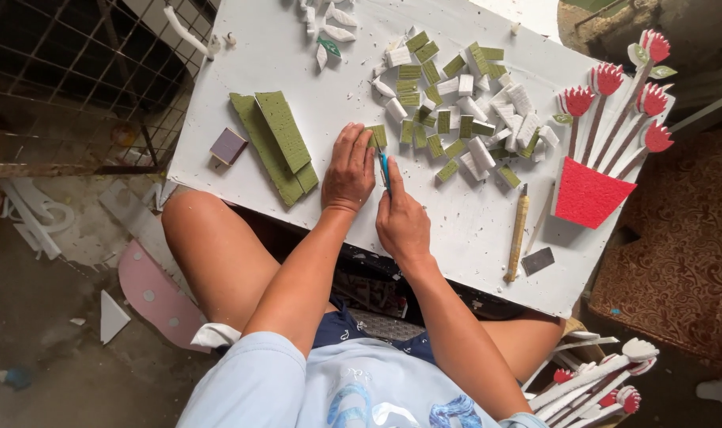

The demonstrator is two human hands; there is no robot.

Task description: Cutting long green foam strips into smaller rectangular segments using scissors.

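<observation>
My left hand (350,168) presses down on a small green-topped foam piece (377,136) on the white board (242,55) across my knees. My right hand (401,219) grips a blue-handled cutter (385,169) whose tip sits right beside the left fingers, at the edge of that piece. A heap of several cut green and white foam blocks (464,111) lies just beyond both hands.
Long green foam strips (280,143) and a small purple block (229,146) lie at the left. A wooden-handled tool (518,235), a dark card (538,261) and a red foam pot with red tulip shapes (603,143) are at the right. More foam flowers (595,380) lie near my right knee.
</observation>
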